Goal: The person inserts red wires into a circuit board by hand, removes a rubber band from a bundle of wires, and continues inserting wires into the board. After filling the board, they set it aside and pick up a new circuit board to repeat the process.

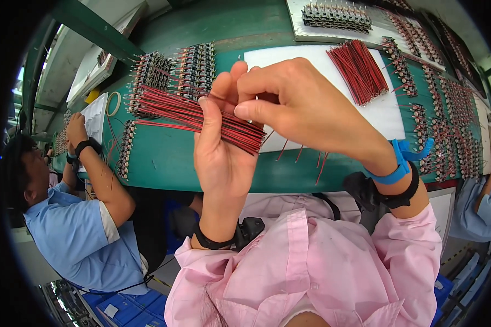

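A thick bundle of thin red and black wires [169,110] lies across the palm of my left hand [223,163], with the thumb pressed over it. The wires point out to the left and past the lower right of the palm. Close to the left fingertips, my right hand [305,95] pinches thumb against forefinger on what looks like a single thin wire. Its fingers partly cover that wire. Under both hands, a white foam sheet [384,122] rests on the green table [174,173]. A second bundle of red and black wires [358,71] lies on the sheet's right part.
Rows of small wired parts [193,68] stand behind the bundle, and more parts [453,125] cover the right side. A metal tray [305,30] sits at the back. To the left are a tape roll [113,103] and a co-worker in blue [76,218]; another person [480,207] is far right.
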A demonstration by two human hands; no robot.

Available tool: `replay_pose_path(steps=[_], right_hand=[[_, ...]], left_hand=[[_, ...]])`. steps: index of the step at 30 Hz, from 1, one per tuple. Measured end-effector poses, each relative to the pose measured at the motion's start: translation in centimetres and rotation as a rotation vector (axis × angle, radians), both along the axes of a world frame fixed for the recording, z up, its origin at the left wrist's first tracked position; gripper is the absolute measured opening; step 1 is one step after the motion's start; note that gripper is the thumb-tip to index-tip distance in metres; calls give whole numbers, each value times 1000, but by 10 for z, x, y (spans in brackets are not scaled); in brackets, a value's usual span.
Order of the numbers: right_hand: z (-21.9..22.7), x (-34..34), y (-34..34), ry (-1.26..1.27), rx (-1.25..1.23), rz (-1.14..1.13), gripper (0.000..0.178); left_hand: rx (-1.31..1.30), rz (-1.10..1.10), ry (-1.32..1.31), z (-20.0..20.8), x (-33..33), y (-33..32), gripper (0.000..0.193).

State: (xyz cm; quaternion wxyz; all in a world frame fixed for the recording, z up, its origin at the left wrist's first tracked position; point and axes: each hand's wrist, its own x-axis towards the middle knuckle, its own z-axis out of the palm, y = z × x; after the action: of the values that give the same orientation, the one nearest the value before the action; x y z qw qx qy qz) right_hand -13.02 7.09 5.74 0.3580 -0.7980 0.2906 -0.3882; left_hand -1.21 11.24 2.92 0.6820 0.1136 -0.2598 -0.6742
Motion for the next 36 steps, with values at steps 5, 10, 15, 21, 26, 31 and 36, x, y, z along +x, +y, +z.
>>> replay_pose_path(steps=[5, 10, 15, 21, 26, 31, 36], right_hand=[[9, -7, -13, -121, 280, -17, 18], [2, -5, -40, -94, 423, 128, 19], [-3, 1, -62, -29, 433, 18, 21], [-19, -5, -82, -51, 463, -74, 20], [-24, -11, -96, -31, 500, -75, 19], [-28, -12, -98, -161, 611, -95, 17], [-36, -13, -105, -157, 560, -161, 15]], left_hand=[[47, 91, -50, 0, 31, -12, 30], [77, 12, -668, 19, 40, -51, 17], [46, 34, -722, 15, 28, -89, 15], [27, 21, -753, -1, 24, -119, 13], [74, -82, -687, -22, 37, -139, 13], [226, -142, -378, -36, 43, -146, 17], [292, -193, -602, -28, 38, -137, 18]])
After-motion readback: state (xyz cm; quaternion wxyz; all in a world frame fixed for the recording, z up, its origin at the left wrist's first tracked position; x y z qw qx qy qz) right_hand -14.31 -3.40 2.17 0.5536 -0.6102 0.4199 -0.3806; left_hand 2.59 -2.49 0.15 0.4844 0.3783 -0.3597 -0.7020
